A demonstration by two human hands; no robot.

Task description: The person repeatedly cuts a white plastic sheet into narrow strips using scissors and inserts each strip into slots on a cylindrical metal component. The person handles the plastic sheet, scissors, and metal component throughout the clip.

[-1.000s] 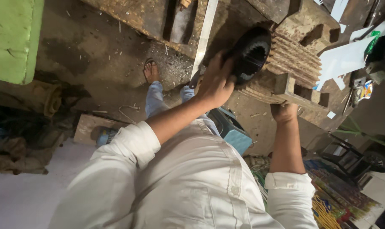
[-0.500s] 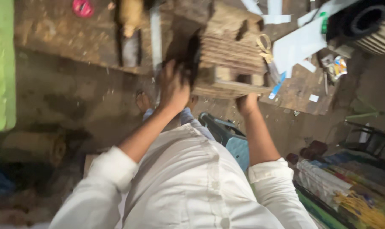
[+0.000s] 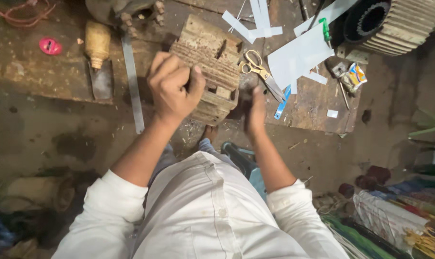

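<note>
Right now a ribbed, slatted wooden block (image 3: 212,72) is lying on the worn wooden workboard (image 3: 54,76), straight ahead of the person and between the two hands, its long axis running away from the body and leaning a little to the left. The left hand (image 3: 173,86) is hovering over the block's near left edge with its fingers curled into a loose fist; whether it is pinching anything small I cannot tell. The right hand (image 3: 256,112) is resting edge-on at the block's near right corner, fingers straight and together, holding nothing that shows; whether it is actually touching the wood is unclear. The left hand is sitting closer over the block. Just beyond the right hand, yellow-handled scissors (image 3: 260,72) are lying beside white paper strips (image 3: 299,57), and a metal ruler (image 3: 132,81) is lying to the block's left.
</note>
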